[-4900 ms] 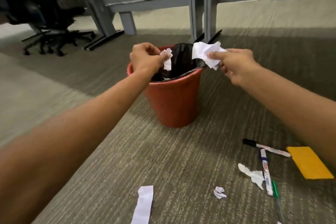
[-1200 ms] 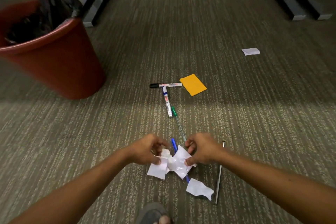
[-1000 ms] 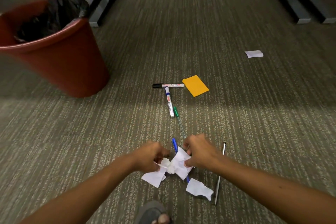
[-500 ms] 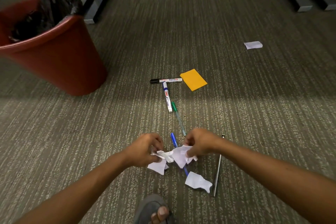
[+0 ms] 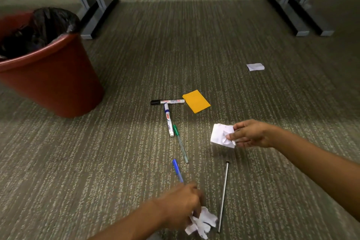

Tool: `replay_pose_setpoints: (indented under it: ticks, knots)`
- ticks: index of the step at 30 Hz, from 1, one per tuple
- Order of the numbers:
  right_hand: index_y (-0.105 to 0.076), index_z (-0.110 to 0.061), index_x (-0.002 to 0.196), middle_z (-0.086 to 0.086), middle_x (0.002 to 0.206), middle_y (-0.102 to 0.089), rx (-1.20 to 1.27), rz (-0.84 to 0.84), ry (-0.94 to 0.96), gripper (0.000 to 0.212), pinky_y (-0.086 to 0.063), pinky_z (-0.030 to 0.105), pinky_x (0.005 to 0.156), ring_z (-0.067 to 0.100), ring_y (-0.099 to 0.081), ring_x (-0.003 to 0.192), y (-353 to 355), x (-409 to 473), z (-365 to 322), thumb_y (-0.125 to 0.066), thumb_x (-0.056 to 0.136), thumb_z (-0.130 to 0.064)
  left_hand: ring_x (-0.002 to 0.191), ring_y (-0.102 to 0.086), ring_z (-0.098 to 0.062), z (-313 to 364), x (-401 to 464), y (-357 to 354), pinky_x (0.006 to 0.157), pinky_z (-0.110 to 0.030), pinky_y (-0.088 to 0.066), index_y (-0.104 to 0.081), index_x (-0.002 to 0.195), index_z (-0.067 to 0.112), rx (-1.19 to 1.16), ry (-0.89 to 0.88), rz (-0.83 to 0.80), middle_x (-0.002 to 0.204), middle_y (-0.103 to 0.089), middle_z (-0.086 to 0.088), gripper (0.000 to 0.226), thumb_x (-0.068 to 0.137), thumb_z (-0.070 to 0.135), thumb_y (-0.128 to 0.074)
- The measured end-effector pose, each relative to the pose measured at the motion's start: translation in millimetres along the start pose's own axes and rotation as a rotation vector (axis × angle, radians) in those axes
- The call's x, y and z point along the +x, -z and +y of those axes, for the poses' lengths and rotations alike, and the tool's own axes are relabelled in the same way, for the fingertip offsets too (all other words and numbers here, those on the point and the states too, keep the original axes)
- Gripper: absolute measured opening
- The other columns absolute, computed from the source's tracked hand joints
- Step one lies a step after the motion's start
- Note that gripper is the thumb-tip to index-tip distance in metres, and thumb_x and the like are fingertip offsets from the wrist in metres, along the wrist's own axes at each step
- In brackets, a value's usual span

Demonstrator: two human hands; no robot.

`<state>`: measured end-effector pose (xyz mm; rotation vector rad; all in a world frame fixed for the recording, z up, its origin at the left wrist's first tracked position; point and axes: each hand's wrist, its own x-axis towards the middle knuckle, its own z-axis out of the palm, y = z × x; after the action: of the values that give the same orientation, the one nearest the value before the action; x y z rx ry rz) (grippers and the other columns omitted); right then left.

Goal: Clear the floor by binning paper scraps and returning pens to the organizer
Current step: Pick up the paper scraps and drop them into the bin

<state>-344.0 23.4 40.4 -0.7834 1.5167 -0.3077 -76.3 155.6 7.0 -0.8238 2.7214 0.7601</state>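
My right hand (image 5: 251, 133) pinches a crumpled white paper scrap (image 5: 222, 135) above the carpet. Low in the view, my left hand (image 5: 180, 204) closes on another crumpled white scrap (image 5: 202, 222) on the floor. Between them lie a blue pen (image 5: 177, 170), a green pen (image 5: 180, 143) and a thin dark pen (image 5: 223, 195). Farther off, a blue-capped marker (image 5: 168, 120) and a black-capped marker (image 5: 167, 101) form a corner. A red bin (image 5: 52, 76) with a black liner stands at the left. No organizer is in view.
An orange paper rectangle (image 5: 196, 101) lies beside the markers. A small white scrap (image 5: 255, 67) rests on the carpet at the far right. Grey desk legs (image 5: 97, 2) stand behind the bin, and another pair (image 5: 298, 4) at the upper right.
My hands have parted: the right lifted up and rightwards with one scrap, the left dropped back onto the scrap nearest me. The blue pen is now uncovered.
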Motion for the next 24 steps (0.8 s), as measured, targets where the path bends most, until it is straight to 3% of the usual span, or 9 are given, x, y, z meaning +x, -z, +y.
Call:
replay_pose_setpoints:
  ticks: [3, 6, 10, 12, 16, 21, 24]
  knots:
    - [-0.062, -0.009, 0.102, 0.009, 0.087, -0.072, 0.096, 0.127, 0.033, 0.026, -0.055, 0.023, 0.049, 0.011, -0.068, 0.062, 9, 8, -3, -0.072, 0.081, 0.004, 0.101, -0.052, -0.022, 3, 8, -7, 0.094, -0.047, -0.049, -0.071, 0.096, 0.015, 0.065, -0.008, 0.004, 0.102, -0.070, -0.005, 0.014, 0.084, 0.017, -0.064]
    - [-0.058, -0.007, 0.108, 0.010, 0.083, -0.067, 0.176, 0.266, 0.061, 0.031, -0.052, 0.021, 0.039, 0.009, -0.065, 0.047, 14, 16, -7, -0.070, 0.083, 0.007, 0.092, -0.058, -0.021, 1, 14, -5, 0.088, -0.041, -0.050, -0.071, 0.093, 0.013, -0.034, 0.000, 0.021, 0.095, -0.070, -0.008, 0.015, 0.081, 0.012, -0.062]
    - [-0.057, -0.001, 0.119, 0.016, 0.097, -0.067, 0.259, 0.379, 0.105, 0.039, -0.054, 0.022, 0.040, 0.017, -0.063, 0.068, 29, 25, -16, -0.071, 0.083, 0.006, 0.082, -0.059, -0.006, -12, 14, 14, 0.072, -0.013, -0.045, -0.073, 0.094, 0.015, -0.367, 0.151, 0.148, 0.095, -0.069, -0.001, 0.017, 0.078, 0.010, -0.068]
    - [-0.055, 0.003, 0.124, 0.018, 0.106, -0.066, 0.306, 0.410, 0.133, 0.044, -0.058, 0.024, 0.046, 0.018, -0.063, 0.073, 39, 29, -24, -0.071, 0.083, 0.004, 0.071, -0.054, 0.005, -25, 15, 28, 0.064, -0.006, -0.039, -0.073, 0.087, 0.019, -0.480, 0.237, 0.251, 0.083, -0.065, 0.010, 0.011, 0.077, 0.015, -0.074]
    - [-0.052, 0.002, 0.128, 0.015, 0.102, -0.065, 0.408, 0.471, 0.196, 0.047, -0.060, 0.035, 0.077, 0.022, -0.064, 0.087, 62, 33, -48, -0.070, 0.085, 0.002, 0.063, -0.055, 0.003, -54, 16, 50, 0.059, -0.015, -0.042, -0.067, 0.072, 0.033, -0.777, 0.374, 0.451, 0.067, -0.062, 0.015, 0.024, 0.067, 0.017, -0.084]
    - [-0.053, 0.004, 0.128, 0.012, 0.100, -0.065, 0.471, 0.564, 0.232, 0.045, -0.056, 0.021, 0.044, 0.015, -0.061, 0.075, 108, 59, -80, -0.069, 0.087, -0.002, 0.056, -0.056, -0.013, -88, 16, 60, 0.055, -0.025, -0.045, -0.064, 0.103, 0.034, -1.089, 0.442, 0.708, 0.060, -0.060, -0.008, 0.058, 0.059, 0.004, -0.087]
    - [-0.056, -0.003, 0.121, 0.008, 0.101, -0.063, 0.569, 0.559, 0.278, 0.028, -0.052, 0.015, 0.042, 0.012, -0.061, 0.075, 133, 87, -98, -0.062, 0.093, -0.006, 0.055, -0.057, -0.018, -108, 13, 57, 0.054, -0.024, -0.045, -0.072, 0.102, 0.023, -1.221, 0.490, 0.766, 0.057, -0.061, -0.008, 0.070, 0.037, 0.028, -0.097]
